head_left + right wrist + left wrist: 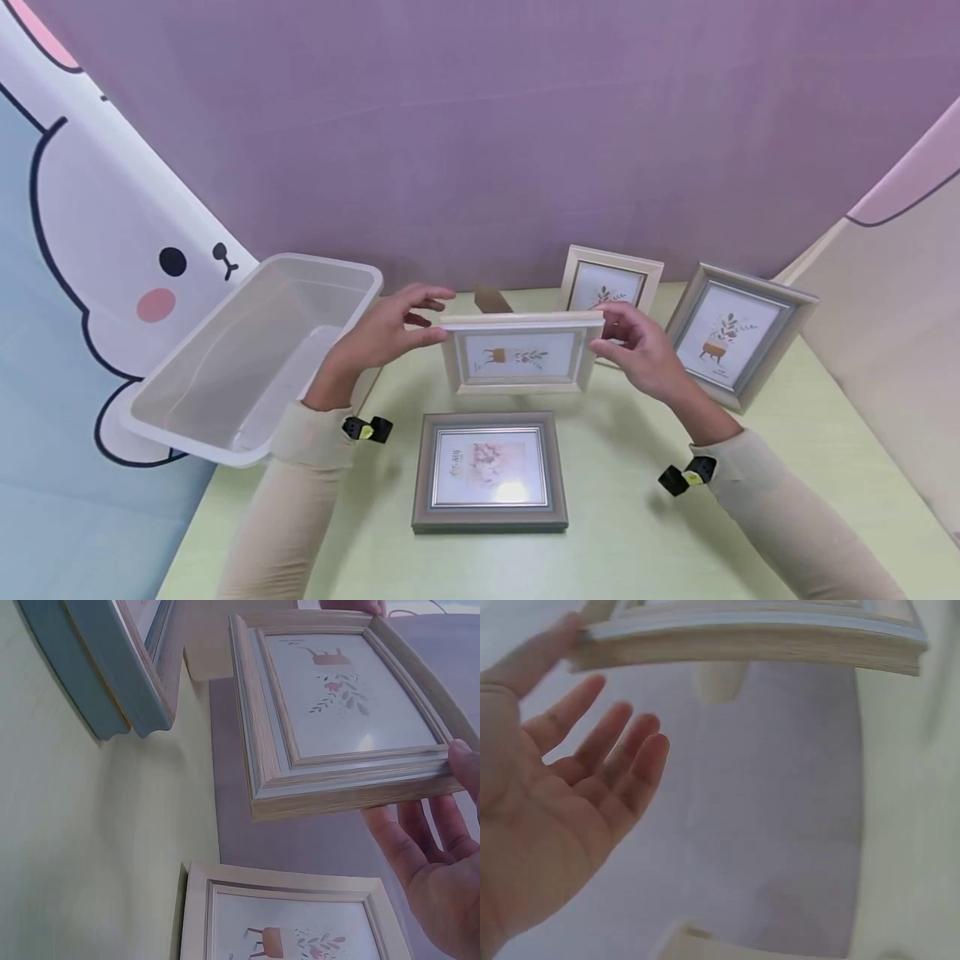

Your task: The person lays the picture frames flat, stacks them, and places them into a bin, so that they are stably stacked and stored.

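At 12 o'clk of flat grey frame [490, 473]: R hand [639, 352] pinches cream frame [522, 354] at 3 o'clk; L hand [384, 330] fingers apart, thumb at 9. Best kept lvl.

a purple cloth [480, 150] rises behind the pale green bench [645, 542]; at left, a white cartoon animal [97, 225] has a pink cheek [156, 305]; at right, a beige panel [900, 350] bears a pink patch [911, 171].

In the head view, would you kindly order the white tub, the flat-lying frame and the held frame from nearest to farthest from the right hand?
1. Held frame: gripped by the right hand.
2. Flat-lying frame: centre, on the table.
3. White tub: left, beyond the left hand.
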The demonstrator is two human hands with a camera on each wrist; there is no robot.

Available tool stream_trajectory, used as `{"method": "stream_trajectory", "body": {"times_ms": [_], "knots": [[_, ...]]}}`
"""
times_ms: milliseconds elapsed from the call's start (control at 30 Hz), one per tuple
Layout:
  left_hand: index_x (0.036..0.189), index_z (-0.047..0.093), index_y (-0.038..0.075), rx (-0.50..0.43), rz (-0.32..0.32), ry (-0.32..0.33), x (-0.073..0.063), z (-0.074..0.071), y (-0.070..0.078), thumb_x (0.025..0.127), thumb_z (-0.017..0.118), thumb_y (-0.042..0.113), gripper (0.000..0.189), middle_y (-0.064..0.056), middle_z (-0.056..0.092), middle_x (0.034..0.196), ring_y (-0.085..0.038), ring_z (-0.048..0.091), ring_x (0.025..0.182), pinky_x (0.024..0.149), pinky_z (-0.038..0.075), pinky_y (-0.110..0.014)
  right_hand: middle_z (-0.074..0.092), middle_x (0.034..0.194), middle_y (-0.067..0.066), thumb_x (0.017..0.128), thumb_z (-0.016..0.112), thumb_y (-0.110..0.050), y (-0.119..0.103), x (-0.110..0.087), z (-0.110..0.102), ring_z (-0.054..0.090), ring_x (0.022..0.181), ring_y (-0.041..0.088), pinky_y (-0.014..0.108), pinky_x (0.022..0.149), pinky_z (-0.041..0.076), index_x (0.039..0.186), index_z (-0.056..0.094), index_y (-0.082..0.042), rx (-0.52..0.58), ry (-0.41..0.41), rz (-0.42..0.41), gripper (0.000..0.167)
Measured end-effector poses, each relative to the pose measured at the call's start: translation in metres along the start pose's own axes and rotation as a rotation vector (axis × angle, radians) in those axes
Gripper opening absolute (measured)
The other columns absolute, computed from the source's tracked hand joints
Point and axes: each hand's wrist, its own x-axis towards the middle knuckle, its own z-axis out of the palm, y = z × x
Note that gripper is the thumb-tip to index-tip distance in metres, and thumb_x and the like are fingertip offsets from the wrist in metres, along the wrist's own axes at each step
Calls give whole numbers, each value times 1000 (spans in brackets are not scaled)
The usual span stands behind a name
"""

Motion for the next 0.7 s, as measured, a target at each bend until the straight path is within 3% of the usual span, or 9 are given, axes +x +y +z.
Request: {"method": "stream_trajectory", "body": {"times_ms": [167, 300, 400, 467, 567, 633, 700], "knots": [[159, 28, 11, -299, -93, -70, 4, 4, -18, 90, 79, 31, 89, -12, 29, 166, -40, 32, 151, 115, 40, -58, 70, 105, -11, 93, 73, -5, 0, -1, -1, 69, 92, 7, 23, 71, 62, 127, 52, 11, 30, 7, -22, 44], [164, 12, 11, -463, -80, -143, 8, 7, -30, 74, 85, 58, 125, -14, 11, 172, -42, 14, 157, 123, 19, -66, 71, 103, -11, 90, 73, 1, 1, -2, 0, 69, 90, 4, 22, 69, 61, 125, 55, 9, 61, 7, -39, 40], [165, 4, 15, -530, -60, -197, 12, 11, -36, 65, 85, 64, 138, -15, 3, 172, -44, 7, 157, 122, 8, -71, 71, 102, -11, 89, 72, 5, 2, -3, 1, 69, 90, 3, 20, 69, 60, 125, 58, 6, 71, 2, -52, 38], [165, 0, 18, -559, -51, -230, 13, 13, -39, 62, 86, 66, 142, -16, 0, 172, -43, 6, 158, 122, 17, -66, 71, 103, -11, 90, 73, 3, 3, -3, 2, 69, 90, 4, 19, 69, 60, 125, 59, 4, 81, -4, -54, 38], [165, -1, 18, -595, -24, -257, 15, 15, -42, 62, 87, 65, 143, -21, -3, 171, -44, 6, 157, 116, 34, -49, 70, 104, -12, 91, 74, -4, 4, -4, 2, 69, 91, 5, 18, 71, 59, 125, 60, 2, 87, -11, -50, 38], [165, -1, 17, -603, -12, -261, 16, 16, -43, 63, 87, 64, 143, -23, -3, 170, -45, 8, 157, 106, 38, -39, 70, 105, -12, 92, 75, -7, 4, -4, 2, 70, 91, 5, 18, 71, 59, 125, 60, 1, 90, -13, -51, 38], [165, 0, 17, -609, -7, -258, 17, 17, -43, 63, 87, 63, 142, -23, -2, 170, -46, 8, 157, 112, 35, -44, 70, 106, -13, 92, 75, -9, 4, -4, 2, 70, 92, 6, 18, 71, 60, 125, 60, 1, 86, -14, -52, 38]]}}
